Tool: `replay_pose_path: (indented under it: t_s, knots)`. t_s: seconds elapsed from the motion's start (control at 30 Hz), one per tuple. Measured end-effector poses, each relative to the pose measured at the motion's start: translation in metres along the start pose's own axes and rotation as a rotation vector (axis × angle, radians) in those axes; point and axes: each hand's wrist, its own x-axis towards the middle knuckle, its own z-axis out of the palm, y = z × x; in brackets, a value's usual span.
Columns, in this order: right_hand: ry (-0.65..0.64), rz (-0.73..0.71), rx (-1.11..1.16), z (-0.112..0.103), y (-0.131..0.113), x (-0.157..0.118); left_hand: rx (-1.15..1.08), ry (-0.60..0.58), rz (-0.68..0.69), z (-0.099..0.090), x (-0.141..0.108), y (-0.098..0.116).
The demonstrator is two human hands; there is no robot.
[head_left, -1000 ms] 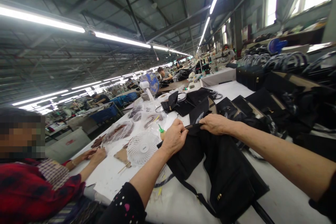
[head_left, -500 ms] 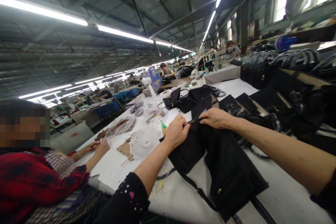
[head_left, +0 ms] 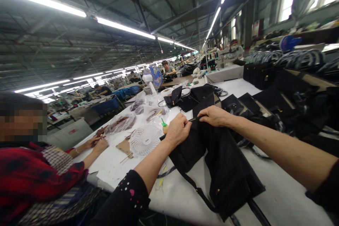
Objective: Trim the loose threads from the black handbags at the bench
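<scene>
A black handbag (head_left: 227,173) hangs tilted over the near part of the white table, its small gold fitting facing me and a strap dangling below. My left hand (head_left: 178,129) is closed on the bag's upper edge, fingers curled and thumb toward the middle. Close by on the right, my right hand (head_left: 215,116) pinches the same edge between thumb and fingers. A short stretch of the dark edge shows between the two hands. Just left of my left hand stand a small bottle with a green tip (head_left: 164,126) and a white round fan (head_left: 145,140).
Several black bags (head_left: 265,113) lie along the right side, more bags (head_left: 196,97) beyond my hands. Plastic-wrapped brown pieces (head_left: 122,123) lie on the white table (head_left: 111,167). A co-worker in a red checked sleeve (head_left: 39,176) sits at the left. A blue fan (head_left: 156,77) stands farther back.
My hands keep their hold on the bag's edge, and the right hand has shifted slightly left. The bag's lower part has swung a little left. The co-worker's hands have moved slightly.
</scene>
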Motion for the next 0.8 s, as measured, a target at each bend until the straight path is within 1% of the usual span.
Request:
replay_pose_path:
  t_s: [0.13, 0.37, 0.47, 0.57, 0.63, 0.7, 0.8]
  knots:
    - [0.0, -0.007, -0.001, -0.001, -0.001, -0.002, 0.012, 0.005, -0.005, 0.0, 0.0, 0.0]
    - [-0.017, -0.011, -0.075, -0.01, -0.012, -0.004, 0.021, -0.005, -0.022, 0.0, -0.001, 0.004]
    - [-0.012, -0.009, -0.123, -0.009, -0.015, -0.002, 0.024, -0.004, -0.036, -0.001, -0.001, 0.005]
    - [-0.01, -0.045, -0.114, -0.006, -0.016, 0.001, 0.025, 0.009, -0.032, 0.0, -0.001, 0.004]
    - [-0.033, -0.064, -0.108, -0.004, -0.016, 0.004, 0.015, 0.016, -0.016, 0.001, -0.001, 0.004]
    - [-0.051, -0.053, -0.127, -0.004, -0.017, 0.007, -0.015, 0.011, 0.007, -0.001, -0.001, 0.002]
    - [-0.054, -0.016, -0.15, -0.004, -0.016, 0.009, -0.077, -0.023, 0.007, -0.008, -0.006, -0.005]
